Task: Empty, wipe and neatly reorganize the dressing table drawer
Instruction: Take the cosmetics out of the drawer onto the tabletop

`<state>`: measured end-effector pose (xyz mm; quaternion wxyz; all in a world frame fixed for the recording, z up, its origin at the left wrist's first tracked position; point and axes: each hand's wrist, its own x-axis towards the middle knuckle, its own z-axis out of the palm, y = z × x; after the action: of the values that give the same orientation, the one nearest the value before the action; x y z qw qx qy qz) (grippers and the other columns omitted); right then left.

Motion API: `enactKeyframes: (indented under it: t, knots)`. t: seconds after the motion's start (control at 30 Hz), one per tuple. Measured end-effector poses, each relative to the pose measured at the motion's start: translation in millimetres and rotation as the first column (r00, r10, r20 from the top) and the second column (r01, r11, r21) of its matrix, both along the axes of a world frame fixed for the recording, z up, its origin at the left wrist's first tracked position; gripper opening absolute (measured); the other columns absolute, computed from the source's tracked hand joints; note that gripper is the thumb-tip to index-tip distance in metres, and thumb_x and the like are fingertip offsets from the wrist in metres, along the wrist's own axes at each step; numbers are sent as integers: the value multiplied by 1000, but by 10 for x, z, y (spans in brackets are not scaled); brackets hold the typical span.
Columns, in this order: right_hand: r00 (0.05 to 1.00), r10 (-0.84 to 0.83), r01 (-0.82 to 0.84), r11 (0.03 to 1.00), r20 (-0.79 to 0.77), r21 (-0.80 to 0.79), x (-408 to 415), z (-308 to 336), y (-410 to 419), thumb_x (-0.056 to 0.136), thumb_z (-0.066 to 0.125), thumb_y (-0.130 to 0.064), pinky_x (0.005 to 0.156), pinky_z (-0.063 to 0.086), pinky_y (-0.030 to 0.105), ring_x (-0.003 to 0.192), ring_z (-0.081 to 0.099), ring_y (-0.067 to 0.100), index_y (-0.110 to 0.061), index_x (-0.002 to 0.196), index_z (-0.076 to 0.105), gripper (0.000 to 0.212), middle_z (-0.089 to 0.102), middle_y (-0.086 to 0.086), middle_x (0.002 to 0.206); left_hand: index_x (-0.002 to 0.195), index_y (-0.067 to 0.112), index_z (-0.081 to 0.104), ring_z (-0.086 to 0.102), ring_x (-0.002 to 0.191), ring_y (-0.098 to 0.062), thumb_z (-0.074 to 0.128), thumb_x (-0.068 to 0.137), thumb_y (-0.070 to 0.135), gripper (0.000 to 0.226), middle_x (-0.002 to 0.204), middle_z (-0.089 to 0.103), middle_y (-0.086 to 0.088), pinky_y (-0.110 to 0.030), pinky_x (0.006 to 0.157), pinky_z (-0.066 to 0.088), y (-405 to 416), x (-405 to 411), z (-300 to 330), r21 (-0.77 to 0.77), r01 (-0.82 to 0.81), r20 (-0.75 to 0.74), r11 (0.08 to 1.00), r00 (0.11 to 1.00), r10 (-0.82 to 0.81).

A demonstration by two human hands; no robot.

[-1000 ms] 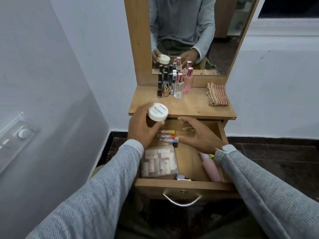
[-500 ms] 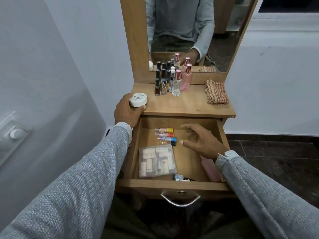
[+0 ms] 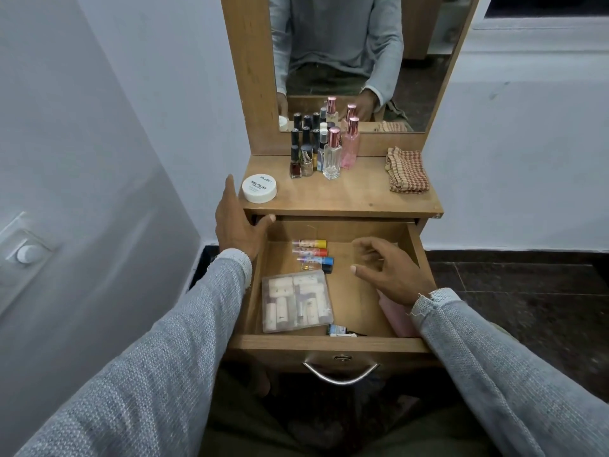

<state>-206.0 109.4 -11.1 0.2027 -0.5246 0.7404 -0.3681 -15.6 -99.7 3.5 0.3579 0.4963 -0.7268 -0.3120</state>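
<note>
The wooden drawer (image 3: 329, 344) of the dressing table is pulled out. Inside lie several small coloured vials (image 3: 311, 253), a clear plastic case (image 3: 296, 301) of small tubes, a tiny bottle (image 3: 339, 330) at the front and a pink bottle (image 3: 397, 316) partly under my right wrist. A white nail polish remover jar (image 3: 259, 188) stands on the tabletop's left corner. My left hand (image 3: 239, 222) hangs empty just left of the jar, fingers relaxed. My right hand (image 3: 387, 270) hovers over the drawer's right half, fingers loosely curled, holding nothing.
Nail polish bottles (image 3: 301, 156) and two perfume bottles (image 3: 341, 150) stand at the back of the tabletop (image 3: 356, 199) under the mirror (image 3: 356, 61). A folded checked cloth (image 3: 408, 174) lies at the right. A wall with a switch (image 3: 26, 253) is close on the left.
My left hand set the white jar on the tabletop's left corner, let go of it and drew back. My right hand stayed over the drawer, shifting slightly right.
</note>
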Motion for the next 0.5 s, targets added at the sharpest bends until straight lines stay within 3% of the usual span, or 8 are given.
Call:
enactKeyframes:
  t: [0.17,0.3,0.43,0.5]
  knots:
    - [999,-27,28,999,-46,15,-64,12,51,84,70,-27,82,44,16,97,56,0,-21,120,58,39,59,-10,111,146,11,28,28,140,-29,77,76,18,86,151,33,-10,-43,116,25,350,86,-121,-314,89,109,945,992,-57]
    - [996,-35,37,999,-78,31,-64,2,62,84,70,-26,73,41,9,91,58,0,-23,109,61,27,61,-12,101,142,9,36,31,138,-30,75,77,13,75,149,36,-13,-43,115,26,488,77,-130,-366,218,201,905,968,-152]
    - [995,-76,77,997,-66,16,-98,25,73,85,69,-17,81,52,25,91,63,11,-12,105,66,21,67,-3,100,134,13,47,39,131,-24,75,78,14,63,140,46,-8,-34,112,29,586,65,-161,-391,382,342,837,905,-253]
    - [993,-99,101,995,-71,19,-142,50,89,85,68,-12,82,52,25,90,63,13,-9,105,66,20,68,1,99,125,16,55,46,123,-22,74,78,16,51,130,53,-5,-36,109,34,623,37,-179,-388,457,390,800,868,-306]
